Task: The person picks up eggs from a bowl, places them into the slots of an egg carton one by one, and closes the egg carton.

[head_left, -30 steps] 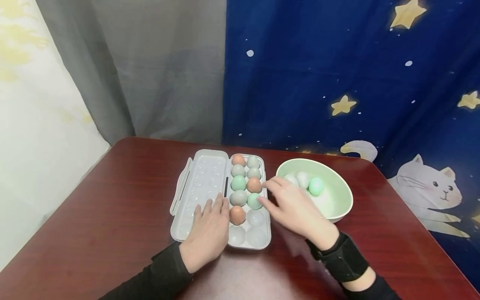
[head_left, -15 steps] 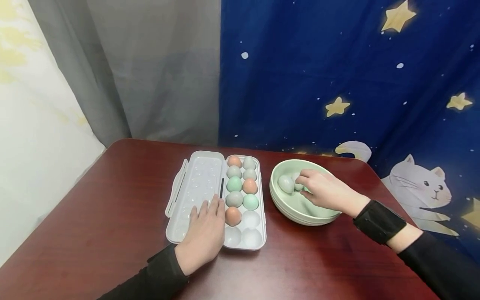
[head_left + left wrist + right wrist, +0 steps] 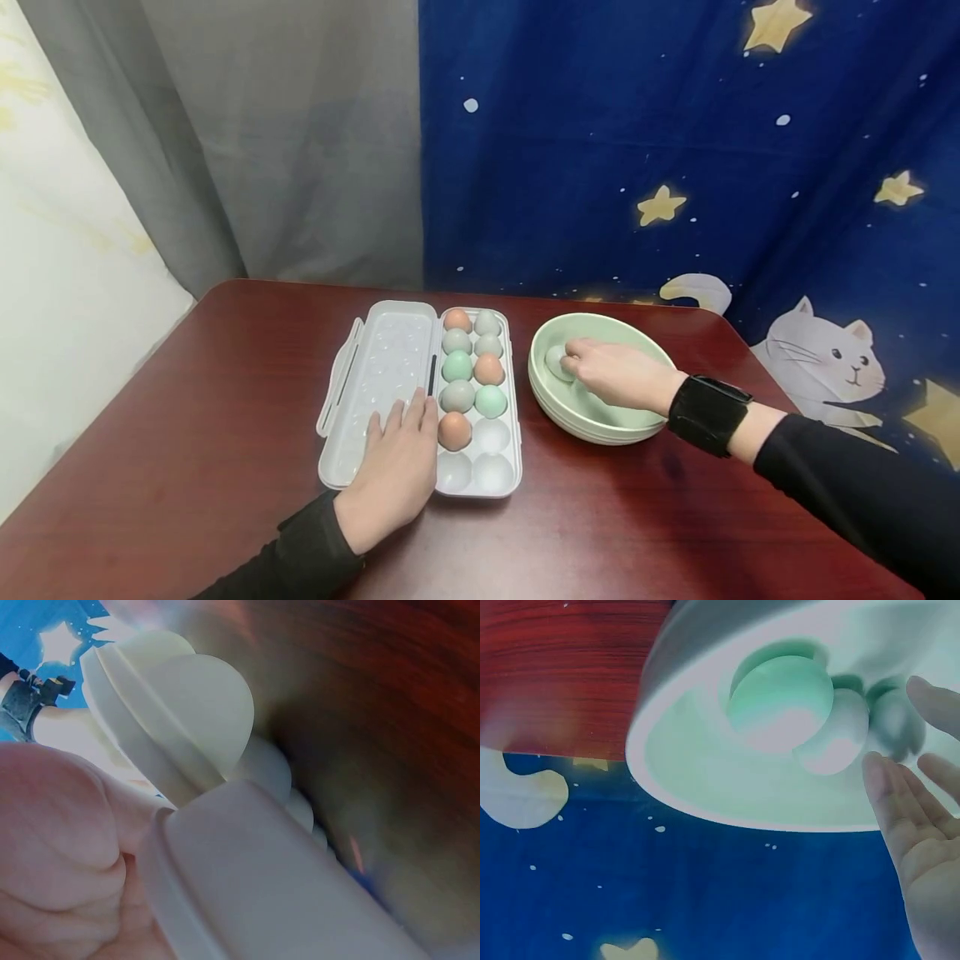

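My left hand (image 3: 397, 462) lies flat over the near part of the lid of an open white egg carton (image 3: 382, 358), fingers straight and pointing away. Its palm (image 3: 56, 847) shows in the left wrist view beside the carton's underside. Orange, grey and mint eggs fill most cups of the tray; three cups nearest me hold none. My right hand (image 3: 622, 375) reaches into a pale green bowl (image 3: 660, 354), fingers curled at a pale egg (image 3: 557, 362). In the right wrist view, thumb and fingertips flank a greyish egg (image 3: 896, 724), beside another pale egg (image 3: 836, 735) and a mint egg (image 3: 780, 701).
The carton and bowl stand side by side on a dark red wooden table (image 3: 210, 400). Behind the table hang a grey curtain (image 3: 300, 150) and a blue curtain (image 3: 540, 167) with stars and a cat. A white patterned surface (image 3: 67, 250) stands at the left.
My right hand has moved right from the carton into the bowl, then slightly left to the pale egg there. The left hand stays on the lid. The head view has shifted slightly.
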Demonstrator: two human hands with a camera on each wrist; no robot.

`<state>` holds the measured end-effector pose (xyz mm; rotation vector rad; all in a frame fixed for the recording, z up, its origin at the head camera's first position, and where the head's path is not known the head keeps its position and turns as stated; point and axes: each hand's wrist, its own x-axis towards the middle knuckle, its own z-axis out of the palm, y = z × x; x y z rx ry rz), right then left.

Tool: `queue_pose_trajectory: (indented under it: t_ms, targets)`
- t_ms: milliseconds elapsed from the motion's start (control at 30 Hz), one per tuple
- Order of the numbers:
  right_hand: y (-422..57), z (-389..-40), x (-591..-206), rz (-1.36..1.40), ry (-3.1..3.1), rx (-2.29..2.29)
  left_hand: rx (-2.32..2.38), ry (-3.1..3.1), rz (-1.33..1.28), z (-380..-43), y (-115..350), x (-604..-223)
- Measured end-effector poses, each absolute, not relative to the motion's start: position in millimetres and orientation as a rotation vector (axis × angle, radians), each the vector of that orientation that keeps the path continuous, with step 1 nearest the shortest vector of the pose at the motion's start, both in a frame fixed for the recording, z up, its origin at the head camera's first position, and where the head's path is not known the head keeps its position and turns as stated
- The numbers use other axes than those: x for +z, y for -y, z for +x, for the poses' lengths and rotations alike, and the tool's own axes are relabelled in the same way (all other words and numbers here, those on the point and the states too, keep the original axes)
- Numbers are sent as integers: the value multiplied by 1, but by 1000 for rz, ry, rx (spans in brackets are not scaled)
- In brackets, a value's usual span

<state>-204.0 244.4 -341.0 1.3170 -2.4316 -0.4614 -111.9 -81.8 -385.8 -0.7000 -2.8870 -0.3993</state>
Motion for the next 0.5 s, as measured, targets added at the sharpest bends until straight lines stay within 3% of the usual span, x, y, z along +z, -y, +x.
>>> queue_pose_trajectory:
  t_ms: [500]
  targets:
    - [-226,-219,-349,1258,2449,-551,-389,2915,-685,-113,82,-383]
